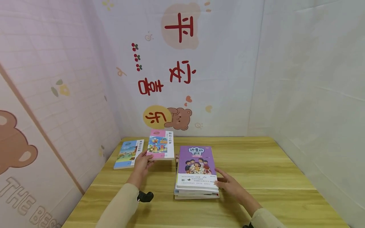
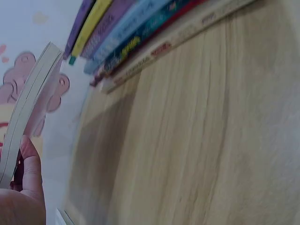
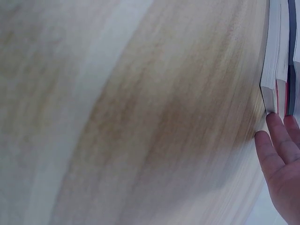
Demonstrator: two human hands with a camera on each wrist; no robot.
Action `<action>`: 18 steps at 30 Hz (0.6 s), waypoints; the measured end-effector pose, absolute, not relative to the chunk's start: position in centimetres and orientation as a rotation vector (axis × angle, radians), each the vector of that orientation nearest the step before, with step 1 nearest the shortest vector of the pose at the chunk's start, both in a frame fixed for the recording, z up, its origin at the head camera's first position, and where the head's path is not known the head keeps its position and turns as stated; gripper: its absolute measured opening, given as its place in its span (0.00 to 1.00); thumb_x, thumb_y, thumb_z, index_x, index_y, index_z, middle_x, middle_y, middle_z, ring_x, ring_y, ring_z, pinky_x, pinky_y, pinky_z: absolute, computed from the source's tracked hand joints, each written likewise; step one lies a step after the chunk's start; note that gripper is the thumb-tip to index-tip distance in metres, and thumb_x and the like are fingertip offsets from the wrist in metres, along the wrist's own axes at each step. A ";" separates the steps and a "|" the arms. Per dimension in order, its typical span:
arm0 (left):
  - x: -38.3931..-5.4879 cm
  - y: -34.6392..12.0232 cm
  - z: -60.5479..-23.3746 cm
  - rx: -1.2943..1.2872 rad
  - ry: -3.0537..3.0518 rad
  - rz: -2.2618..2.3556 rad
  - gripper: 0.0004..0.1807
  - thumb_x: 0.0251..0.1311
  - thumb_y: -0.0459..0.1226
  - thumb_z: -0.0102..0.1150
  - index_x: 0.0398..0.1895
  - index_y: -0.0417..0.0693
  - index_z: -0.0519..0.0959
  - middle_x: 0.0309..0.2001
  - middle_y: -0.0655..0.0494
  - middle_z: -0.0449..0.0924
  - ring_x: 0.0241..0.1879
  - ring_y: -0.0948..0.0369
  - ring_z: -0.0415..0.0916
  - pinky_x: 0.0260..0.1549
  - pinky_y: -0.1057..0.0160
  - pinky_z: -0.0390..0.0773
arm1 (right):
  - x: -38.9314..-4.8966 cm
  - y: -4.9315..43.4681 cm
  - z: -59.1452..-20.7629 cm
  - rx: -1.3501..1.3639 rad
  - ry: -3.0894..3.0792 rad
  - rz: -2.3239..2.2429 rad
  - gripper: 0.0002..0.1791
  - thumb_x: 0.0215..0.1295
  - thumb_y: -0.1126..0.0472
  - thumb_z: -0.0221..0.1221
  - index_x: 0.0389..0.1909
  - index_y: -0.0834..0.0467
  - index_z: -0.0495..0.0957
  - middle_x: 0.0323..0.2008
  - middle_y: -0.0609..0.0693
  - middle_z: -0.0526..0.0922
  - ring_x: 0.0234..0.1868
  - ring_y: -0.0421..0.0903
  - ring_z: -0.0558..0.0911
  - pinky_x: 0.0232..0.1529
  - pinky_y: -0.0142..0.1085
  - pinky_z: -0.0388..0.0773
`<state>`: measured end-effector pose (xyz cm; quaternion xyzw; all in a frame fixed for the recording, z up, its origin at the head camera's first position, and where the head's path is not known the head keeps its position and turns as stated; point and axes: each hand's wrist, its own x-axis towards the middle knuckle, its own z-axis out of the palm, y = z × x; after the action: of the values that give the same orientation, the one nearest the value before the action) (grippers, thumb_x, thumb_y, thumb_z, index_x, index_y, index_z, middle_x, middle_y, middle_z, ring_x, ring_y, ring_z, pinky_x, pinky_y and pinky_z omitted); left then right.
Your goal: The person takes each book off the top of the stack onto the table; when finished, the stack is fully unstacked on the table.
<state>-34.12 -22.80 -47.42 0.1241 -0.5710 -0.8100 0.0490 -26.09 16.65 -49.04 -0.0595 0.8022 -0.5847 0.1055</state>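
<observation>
My left hand point(image 1: 141, 164) pinches a pink and white paperback book point(image 1: 161, 144) by its lower left corner, thumb and fingers on opposite faces. In the left wrist view that book point(image 2: 31, 103) stands tilted, page edges towards the camera, clear of the wood. A stack of books, topped by a purple one point(image 1: 196, 161), sits at the middle of the table. Fingertips of my right hand point(image 1: 232, 188) touch the right side of this stack. From the right wrist, the fingers point(image 3: 276, 145) look extended against the lower books' page edges point(image 3: 268, 89).
A blue-covered book point(image 1: 129, 153) lies flat at the table's back left, partly behind my left hand. The wood-grain table point(image 1: 256, 164) is bounded by a printed cloth wall point(image 1: 228, 79) at the back and cloth on both sides.
</observation>
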 end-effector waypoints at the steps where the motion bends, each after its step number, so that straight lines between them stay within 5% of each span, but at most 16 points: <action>1: -34.3 -23.0 -47.6 0.381 -1.746 -2.461 0.36 0.71 0.26 0.49 0.78 0.38 0.47 0.71 0.36 0.58 0.35 0.64 0.79 0.52 0.55 0.80 | -26.1 16.6 -49.0 -0.181 2.362 -1.723 0.36 0.69 0.60 0.60 0.75 0.55 0.60 0.61 0.72 0.72 0.62 0.67 0.72 0.61 0.64 0.64; 14: -36.1 -24.8 -50.2 0.512 -1.845 -2.385 0.36 0.69 0.24 0.48 0.77 0.32 0.47 0.67 0.30 0.59 0.34 0.62 0.80 0.44 0.57 0.84 | -26.3 16.7 -49.3 -0.231 2.360 -1.737 0.37 0.68 0.60 0.61 0.75 0.57 0.59 0.60 0.75 0.71 0.61 0.68 0.72 0.62 0.65 0.63; 18: -36.2 -25.4 -50.9 0.546 -1.895 -2.366 0.36 0.70 0.25 0.47 0.77 0.34 0.45 0.70 0.30 0.55 0.44 0.55 0.78 0.45 0.57 0.83 | -26.1 16.7 -49.5 -0.235 2.359 -1.733 0.37 0.68 0.60 0.60 0.75 0.57 0.59 0.60 0.75 0.71 0.61 0.67 0.72 0.61 0.64 0.64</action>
<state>-36.20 -25.42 -50.88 0.1772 -0.6150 -0.7678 0.0309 -26.12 16.73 -49.51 -0.0795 0.7992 -0.5870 0.1021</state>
